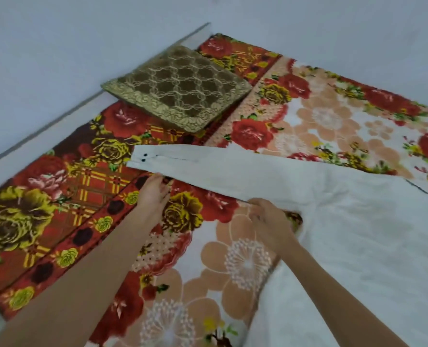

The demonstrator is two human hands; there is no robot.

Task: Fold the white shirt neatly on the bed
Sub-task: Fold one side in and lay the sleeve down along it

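Observation:
The white shirt [358,234] lies spread on the flowered bed cover [45,221], its body at the right. One long sleeve [208,169] stretches left, flat, with two dark cuff buttons at its end. My left hand [153,194] rests at the sleeve's near edge close to the cuff, fingers on the hem. Further right, near the armpit, my right hand [270,219] pinches the same lower sleeve edge.
A brown and gold patterned cushion [178,88] lies beyond the sleeve near the wall. The pale wall [57,58] runs along the bed's far left side. The flowered cover extends to the right behind the shirt.

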